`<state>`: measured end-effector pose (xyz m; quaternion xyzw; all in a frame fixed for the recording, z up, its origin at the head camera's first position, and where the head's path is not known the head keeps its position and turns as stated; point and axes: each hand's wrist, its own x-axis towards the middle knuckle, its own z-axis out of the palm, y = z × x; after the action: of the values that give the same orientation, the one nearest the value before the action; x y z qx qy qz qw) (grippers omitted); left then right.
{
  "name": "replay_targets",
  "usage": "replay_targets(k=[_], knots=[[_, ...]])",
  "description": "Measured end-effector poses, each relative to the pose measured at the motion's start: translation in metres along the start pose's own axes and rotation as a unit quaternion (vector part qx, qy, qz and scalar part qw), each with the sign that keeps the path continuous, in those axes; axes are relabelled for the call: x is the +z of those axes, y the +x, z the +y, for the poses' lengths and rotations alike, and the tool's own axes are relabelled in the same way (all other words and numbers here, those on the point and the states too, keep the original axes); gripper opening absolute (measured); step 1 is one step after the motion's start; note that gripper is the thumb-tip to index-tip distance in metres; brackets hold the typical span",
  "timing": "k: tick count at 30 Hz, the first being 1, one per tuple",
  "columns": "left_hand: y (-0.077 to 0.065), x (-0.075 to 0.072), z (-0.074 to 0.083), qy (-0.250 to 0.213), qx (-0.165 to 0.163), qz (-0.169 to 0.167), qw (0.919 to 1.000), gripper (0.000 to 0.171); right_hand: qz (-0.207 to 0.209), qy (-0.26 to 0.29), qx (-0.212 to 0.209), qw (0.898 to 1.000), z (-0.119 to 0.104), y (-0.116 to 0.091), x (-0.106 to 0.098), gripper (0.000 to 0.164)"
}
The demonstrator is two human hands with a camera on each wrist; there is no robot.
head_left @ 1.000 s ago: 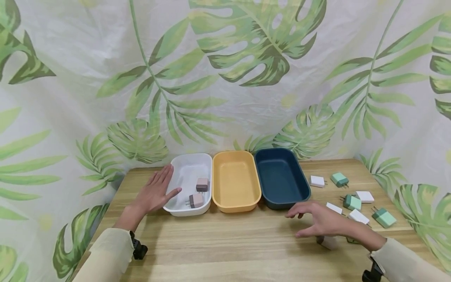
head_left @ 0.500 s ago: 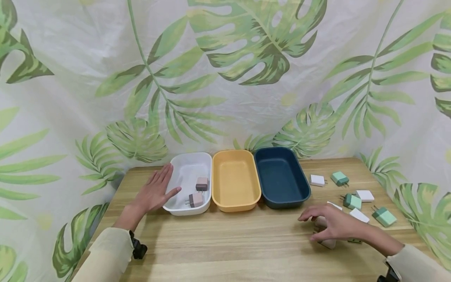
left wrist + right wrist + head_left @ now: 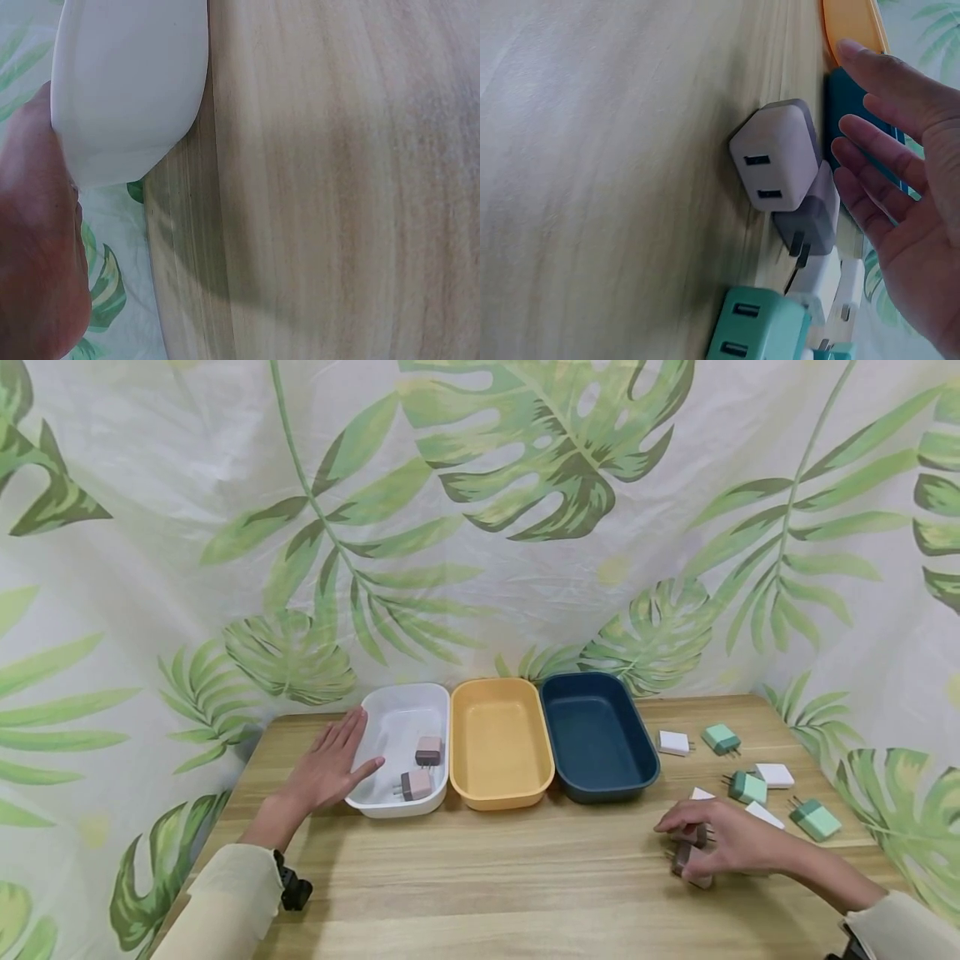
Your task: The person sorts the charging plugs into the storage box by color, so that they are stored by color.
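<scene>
Two slots [image 3: 757,160] mark one pink charger [image 3: 793,169], right wrist view only.

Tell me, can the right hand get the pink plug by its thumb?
Probably yes. The right hand hangs open right beside the pink plug, and nothing seems to be in between. A second pink plug sits very close, so it might get bumped.
</scene>
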<state>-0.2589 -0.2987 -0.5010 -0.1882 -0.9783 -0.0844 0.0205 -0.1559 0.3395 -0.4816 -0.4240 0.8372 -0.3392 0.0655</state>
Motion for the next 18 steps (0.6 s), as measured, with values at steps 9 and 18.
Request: replay_targets(k=[9, 18], knots=[[0.0, 0.002, -0.003, -0.002, -0.002, -0.004, 1.0, 0.094, 0.024, -0.051, -0.015, 0.998, 0.003, -0.012, 0.001, 0.05], [0.002, 0.003, -0.005, 0.005, -0.002, -0.005, 1.0, 0.093, 0.033, -0.039, 0.006, 0.999, 0.002, -0.025, 0.003, 0.054]])
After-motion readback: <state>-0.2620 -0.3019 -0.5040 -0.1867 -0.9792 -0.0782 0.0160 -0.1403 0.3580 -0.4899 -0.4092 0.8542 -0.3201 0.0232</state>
